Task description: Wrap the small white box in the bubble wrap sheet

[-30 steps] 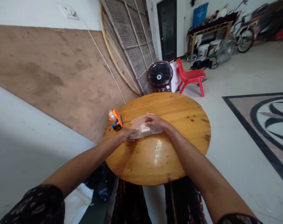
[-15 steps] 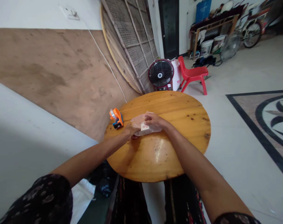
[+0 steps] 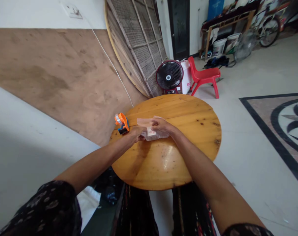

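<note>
A small white box with a reddish print lies in a sheet of clear bubble wrap on the round wooden table. My left hand is closed on the wrap at the box's left side, with some fingertips hidden underneath. From the upper right my right hand pinches the wrap along the box's far edge. An orange and blue tape dispenser with a roll of clear tape stands left of my left hand, close to the table's edge.
Beyond the table stand a dark red fan and a red plastic chair. A large round woven tray leans on the wall. A white cord runs down from the socket. The wall borders the table's left side.
My left hand has moved slightly up along the wrap, and a flap of wrap now shows behind it. My right hand keeps nearly the same place. The view has shifted a little.
</note>
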### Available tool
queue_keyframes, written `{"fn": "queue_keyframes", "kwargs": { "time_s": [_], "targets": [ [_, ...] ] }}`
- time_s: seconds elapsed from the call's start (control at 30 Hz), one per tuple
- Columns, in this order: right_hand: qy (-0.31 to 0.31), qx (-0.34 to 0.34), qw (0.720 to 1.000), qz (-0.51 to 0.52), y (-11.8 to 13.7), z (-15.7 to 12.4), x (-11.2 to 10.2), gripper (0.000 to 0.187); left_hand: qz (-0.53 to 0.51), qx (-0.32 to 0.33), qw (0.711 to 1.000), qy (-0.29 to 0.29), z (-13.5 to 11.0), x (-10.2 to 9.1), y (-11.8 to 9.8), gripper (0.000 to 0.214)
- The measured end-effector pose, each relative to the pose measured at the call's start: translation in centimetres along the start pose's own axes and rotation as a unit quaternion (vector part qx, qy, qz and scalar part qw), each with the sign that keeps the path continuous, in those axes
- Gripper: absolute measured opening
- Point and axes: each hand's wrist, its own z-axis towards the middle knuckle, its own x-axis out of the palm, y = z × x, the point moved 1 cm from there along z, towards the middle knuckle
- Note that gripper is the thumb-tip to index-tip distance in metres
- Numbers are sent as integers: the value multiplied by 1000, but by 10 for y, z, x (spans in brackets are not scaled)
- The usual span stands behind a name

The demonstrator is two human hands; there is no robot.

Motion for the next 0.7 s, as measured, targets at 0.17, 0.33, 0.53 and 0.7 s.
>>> {"fn": "queue_keyframes", "kwargs": {
  "time_s": [0.17, 0.33, 0.53, 0.7],
  "targets": [
    [10, 3, 1000, -16, 5, -1, -1, 48, -22, 24, 999, 5, 0, -1, -2, 33],
    [16, 6, 1000, -22, 5, 0, 0, 55, -52, 88, 994, -23, -4, -1, 0, 4],
    [21, 2, 1000, -18, 3, 0, -2, 56, -68, 147, 987, -9, -9, 0, -1, 12],
    [48, -4, 999, -6, 4, -1, -1, 49, -50, 186, 980, 41, -10, -4, -1, 6]
  ]
}}
